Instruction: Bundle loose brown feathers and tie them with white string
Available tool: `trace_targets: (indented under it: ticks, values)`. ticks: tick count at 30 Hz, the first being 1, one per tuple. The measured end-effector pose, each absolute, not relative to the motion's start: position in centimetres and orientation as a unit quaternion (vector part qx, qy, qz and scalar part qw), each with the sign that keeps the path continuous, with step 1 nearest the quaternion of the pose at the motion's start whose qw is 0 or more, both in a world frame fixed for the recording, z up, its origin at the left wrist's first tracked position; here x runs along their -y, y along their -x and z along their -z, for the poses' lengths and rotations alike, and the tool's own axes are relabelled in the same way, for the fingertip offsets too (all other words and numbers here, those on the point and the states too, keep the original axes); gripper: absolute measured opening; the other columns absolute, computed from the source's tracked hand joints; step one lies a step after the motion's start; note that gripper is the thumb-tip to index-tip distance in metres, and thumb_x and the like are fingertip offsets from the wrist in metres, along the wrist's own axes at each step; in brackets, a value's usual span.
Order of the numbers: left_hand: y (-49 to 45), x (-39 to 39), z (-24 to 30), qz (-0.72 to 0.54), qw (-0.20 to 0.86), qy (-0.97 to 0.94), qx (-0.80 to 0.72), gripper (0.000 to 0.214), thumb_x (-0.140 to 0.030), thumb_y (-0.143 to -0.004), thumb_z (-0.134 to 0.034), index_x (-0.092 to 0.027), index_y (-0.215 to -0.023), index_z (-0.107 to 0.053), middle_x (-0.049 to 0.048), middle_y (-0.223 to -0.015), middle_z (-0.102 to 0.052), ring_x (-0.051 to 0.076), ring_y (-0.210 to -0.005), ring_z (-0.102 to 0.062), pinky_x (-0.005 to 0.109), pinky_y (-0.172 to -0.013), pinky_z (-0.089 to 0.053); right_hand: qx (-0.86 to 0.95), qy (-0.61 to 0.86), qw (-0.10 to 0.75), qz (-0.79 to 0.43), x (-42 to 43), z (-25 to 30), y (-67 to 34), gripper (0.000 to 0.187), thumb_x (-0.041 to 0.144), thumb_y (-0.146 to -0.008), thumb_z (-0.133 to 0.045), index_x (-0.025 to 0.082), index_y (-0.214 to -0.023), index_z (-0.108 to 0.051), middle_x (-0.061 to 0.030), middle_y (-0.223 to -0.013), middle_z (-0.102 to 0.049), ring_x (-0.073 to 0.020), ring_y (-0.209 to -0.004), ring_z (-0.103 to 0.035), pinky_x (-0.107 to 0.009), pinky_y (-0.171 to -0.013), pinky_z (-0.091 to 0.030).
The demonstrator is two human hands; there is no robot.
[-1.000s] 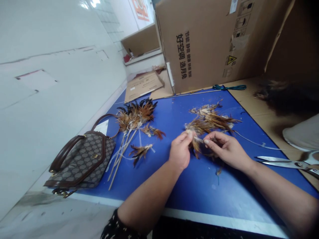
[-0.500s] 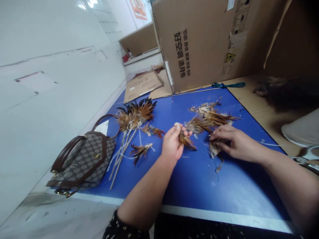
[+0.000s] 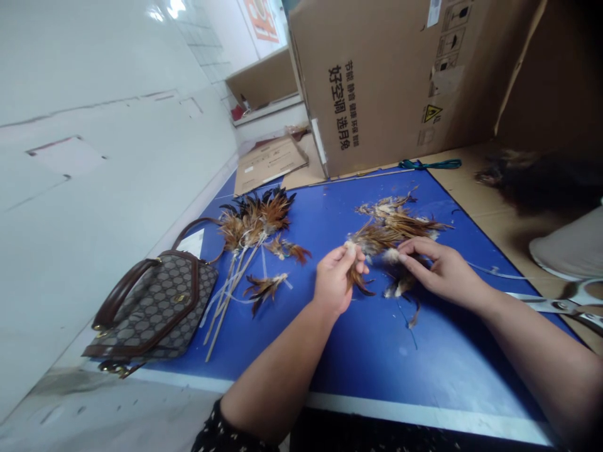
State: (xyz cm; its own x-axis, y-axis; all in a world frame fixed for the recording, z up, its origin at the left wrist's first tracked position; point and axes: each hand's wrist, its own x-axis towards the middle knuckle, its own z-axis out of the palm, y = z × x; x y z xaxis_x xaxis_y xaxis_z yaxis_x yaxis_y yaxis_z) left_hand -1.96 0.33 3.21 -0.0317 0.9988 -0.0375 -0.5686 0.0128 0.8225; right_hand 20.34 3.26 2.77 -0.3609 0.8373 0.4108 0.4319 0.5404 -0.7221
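My left hand point(image 3: 336, 276) is closed on a small bunch of brown feathers point(image 3: 358, 280), pale fluffy quill ends up and dark tips hanging down to the right. My right hand point(image 3: 436, 270) pinches a feather point(image 3: 392, 255) with a whitish downy base between thumb and fingertips. Below those fingers lie loose feathers point(image 3: 398, 287) and a thin teal thread point(image 3: 411, 333). Just beyond both hands spreads a pile of brown feathers point(image 3: 400, 223). Left of my left hand, two small feather clusters point(image 3: 266, 289) rest on the blue table.
Feather bunches point(image 3: 257, 216) tied to thin sticks point(image 3: 230, 301) lie at the left beside a patterned handbag point(image 3: 164, 301). Large scissors point(image 3: 560, 306) are at the right edge. A big cardboard box point(image 3: 386, 81) stands behind, with a green cord point(image 3: 433, 164) at its foot.
My right hand has lifted a feather from the loose ones and brought it left. My left hand, still holding its bunch, has shifted slightly right, so the hands are closer together.
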Motion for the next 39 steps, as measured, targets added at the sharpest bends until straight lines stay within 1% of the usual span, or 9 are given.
trace_targets:
  ticks: [4, 7, 10, 16, 24, 29, 33, 37, 39]
  values:
    - [1.3, 0.0, -2.5, -0.624, 0.608, -0.315, -0.376, 0.037, -0.043, -0.076, -0.089, -0.012, -0.091, -0.075, 0.0055, -0.085, -0.072, 0.011, -0.067, -0.063, 0.027, -0.069, -0.050, 0.708, 0.429, 0.421, -0.371, -2.5, -3.1, -19.6, 0.035, 0.054, -0.102, -0.057, 0.021, -0.095, -0.066, -0.0047, -0.083, -0.068, -0.0182, -0.073, -0.061, -0.031, -0.067, -0.051]
    - [0.4, 0.4, -2.1, -0.624, 0.602, -0.311, -0.388, 0.036, -0.043, -0.077, -0.089, -0.012, -0.092, -0.077, 0.0061, -0.086, -0.073, 0.012, -0.071, -0.064, 0.028, -0.073, -0.051, 0.683, 0.415, 0.436, -0.414, -2.1, -3.2, -18.7, 0.034, 0.054, -0.101, -0.059, 0.021, -0.093, -0.063, -0.0023, -0.077, -0.064, -0.0149, -0.065, -0.056, -0.028, -0.061, -0.048]
    - [-0.3, 0.7, -1.7, -0.625, 0.601, -0.303, -0.395, 0.034, -0.042, -0.078, -0.089, -0.012, -0.092, -0.079, 0.0057, -0.086, -0.074, 0.012, -0.074, -0.065, 0.027, -0.078, -0.051, 0.668, 0.406, 0.438, -0.445, -1.6, -3.2, -18.0, 0.032, 0.054, -0.101, -0.060, 0.022, -0.096, -0.061, -0.0010, -0.075, -0.064, -0.0139, -0.061, -0.054, -0.026, -0.056, -0.046]
    - [-1.0, 1.1, -1.1, -0.624, 0.613, -0.319, -0.366, 0.032, -0.043, -0.085, -0.083, -0.013, -0.096, -0.081, 0.0068, -0.087, -0.077, 0.016, -0.080, -0.068, 0.032, -0.085, -0.053, 0.684, 0.394, 0.426, -0.442, -1.0, -2.7, -17.0, 0.030, 0.052, -0.101, -0.060, 0.022, -0.096, -0.063, -0.0010, -0.074, -0.064, -0.0155, -0.064, -0.057, -0.027, -0.058, -0.047]
    - [-1.5, 1.4, -0.6, -0.626, 0.596, -0.333, -0.377, 0.029, -0.039, -0.084, -0.084, -0.014, -0.098, -0.083, 0.0087, -0.101, -0.077, 0.020, -0.099, -0.070, 0.037, -0.101, -0.052, 0.675, 0.416, 0.442, -0.419, -0.8, -1.5, -16.2, 0.030, 0.052, -0.101, -0.060, 0.022, -0.095, -0.064, -0.0006, -0.072, -0.061, -0.0158, -0.063, -0.054, -0.028, -0.058, -0.045]
    - [-1.6, 1.6, -0.4, -0.623, 0.584, -0.337, -0.397, 0.028, -0.040, -0.080, -0.087, -0.015, -0.092, -0.083, 0.0083, -0.096, -0.077, 0.023, -0.099, -0.070, 0.039, -0.099, -0.054, 0.659, 0.426, 0.455, -0.420, -0.7, -1.2, -16.0, 0.033, 0.054, -0.099, -0.063, 0.021, -0.095, -0.065, -0.0007, -0.071, -0.062, -0.0150, -0.062, -0.053, -0.027, -0.057, -0.044]
    - [-1.5, 1.5, -0.9, -0.612, 0.619, -0.327, -0.368, 0.029, -0.038, -0.082, -0.085, -0.014, -0.097, -0.083, 0.0091, -0.096, -0.077, 0.022, -0.098, -0.070, 0.038, -0.100, -0.052, 0.653, 0.431, 0.457, -0.424, -0.7, -0.9, -16.1, 0.033, 0.054, -0.097, -0.066, 0.021, -0.095, -0.064, -0.0003, -0.070, -0.062, -0.0145, -0.061, -0.053, -0.027, -0.056, -0.044]
    - [-1.2, 1.3, -1.7, -0.598, 0.661, -0.289, -0.348, 0.029, -0.035, -0.077, -0.089, -0.012, -0.092, -0.082, 0.0094, -0.093, -0.078, 0.020, -0.094, -0.070, 0.035, -0.098, -0.051, 0.679, 0.445, 0.440, -0.384, -0.7, -0.8, -16.3, 0.032, 0.052, -0.097, -0.066, 0.021, -0.089, -0.064, -0.0013, -0.073, -0.064, -0.0154, -0.065, -0.057, -0.028, -0.059, -0.048]
    - [-0.9, 1.2, -1.9, -0.598, 0.665, -0.275, -0.352, 0.029, -0.034, -0.074, -0.090, -0.011, -0.090, -0.081, 0.0096, -0.093, -0.078, 0.020, -0.094, -0.071, 0.035, -0.098, -0.050, 0.699, 0.445, 0.435, -0.353, -0.8, -1.0, -16.4, 0.027, 0.048, -0.098, -0.066, 0.021, -0.094, -0.067, -0.0023, -0.079, -0.067, -0.0164, -0.068, -0.060, -0.029, -0.063, -0.051]
